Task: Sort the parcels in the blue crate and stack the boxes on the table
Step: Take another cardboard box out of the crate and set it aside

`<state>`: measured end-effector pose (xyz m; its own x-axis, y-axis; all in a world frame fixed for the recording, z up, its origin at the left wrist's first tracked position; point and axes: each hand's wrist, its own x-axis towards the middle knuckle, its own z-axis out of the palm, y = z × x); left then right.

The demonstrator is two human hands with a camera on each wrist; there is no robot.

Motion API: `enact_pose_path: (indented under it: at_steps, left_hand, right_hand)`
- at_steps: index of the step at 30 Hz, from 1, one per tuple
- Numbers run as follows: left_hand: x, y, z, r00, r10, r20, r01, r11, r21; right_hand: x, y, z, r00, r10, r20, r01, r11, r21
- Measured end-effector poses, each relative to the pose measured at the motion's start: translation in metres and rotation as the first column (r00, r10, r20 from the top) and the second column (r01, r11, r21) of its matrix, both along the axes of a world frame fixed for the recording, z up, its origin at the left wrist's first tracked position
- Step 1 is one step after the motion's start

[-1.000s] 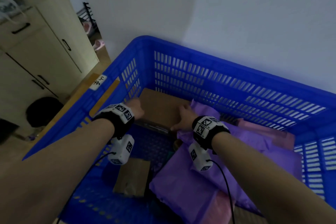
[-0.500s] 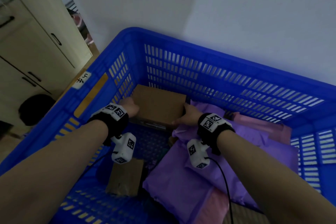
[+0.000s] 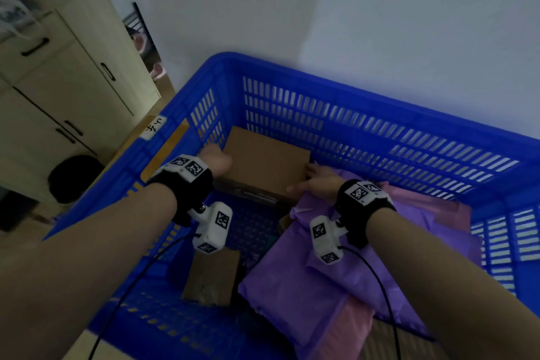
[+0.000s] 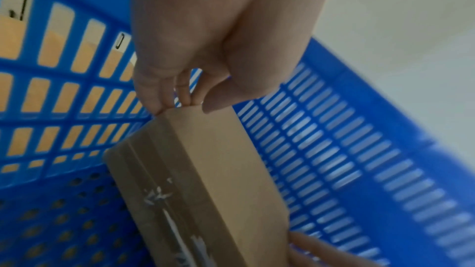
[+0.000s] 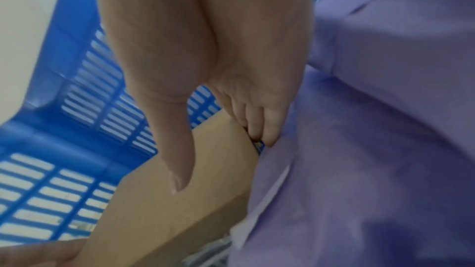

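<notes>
Room: a pale wall (image 3: 380,23) is rising behind the crate, with a light wooden cabinet (image 3: 67,90) standing off to the left.
Crate: the blue crate (image 3: 365,102) is filling the view, its slotted walls closing in on all sides.
Box: the cardboard box (image 3: 266,161) is sitting in the far left corner of the crate, tight against the left and back walls, its right edge touching the purple parcels (image 3: 315,286).
Left hand: the left hand (image 3: 214,156) is gripping the box's left end, fingers (image 4: 164,92) curling over the far edge and thumb pressing the top face.
Right hand: the right hand (image 3: 317,181) is holding the box's right end, fingers (image 5: 257,121) tucking down between box and purple parcel, thumb lying flat on top.
Open room: bare crate floor is showing in front of the box; a smaller brown parcel (image 3: 211,278) is lying near the front, and pink parcels (image 3: 432,202) are crowding the right wall.
Change: both hands are keeping the same ends of the box as half a second ago, and the box is staying in its corner.
</notes>
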<state>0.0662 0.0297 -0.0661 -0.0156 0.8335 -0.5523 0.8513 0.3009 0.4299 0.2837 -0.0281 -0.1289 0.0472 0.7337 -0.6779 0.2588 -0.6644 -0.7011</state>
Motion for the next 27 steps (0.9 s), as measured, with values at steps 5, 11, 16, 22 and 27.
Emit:
enact_pose_path:
  at_steps: [5, 11, 16, 22, 27]
  left_hand:
    - [0.0, -0.003, 0.021, 0.99, 0.057, 0.131, -0.069, 0.993, 0.094]
    - [0.0, -0.007, 0.061, 0.971, -0.103, 0.217, 0.051, 0.971, 0.232]
    - [-0.006, -0.02, 0.085, 0.92, -0.171, 0.353, 0.051, 0.945, 0.324]
    - [-0.02, -0.028, 0.098, 0.849, -0.26, 0.46, 0.088, 0.928, 0.361]
    - [-0.023, -0.027, 0.104, 0.81, -0.267, 0.521, 0.053, 0.919, 0.39]
  right_hand:
    - [-0.002, -0.003, 0.008, 0.995, -0.072, 0.065, 0.067, 0.995, 0.075]
    - [-0.012, -0.012, 0.024, 0.989, -0.088, 0.119, 0.062, 0.976, 0.211]
    - [-0.019, -0.023, 0.043, 0.966, -0.058, 0.254, -0.018, 0.958, 0.287]
    - [-0.023, -0.04, 0.07, 0.961, -0.151, 0.23, 0.058, 0.928, 0.368]
    - [-0.018, -0.048, 0.101, 0.943, -0.279, 0.182, 0.163, 0.862, 0.479]
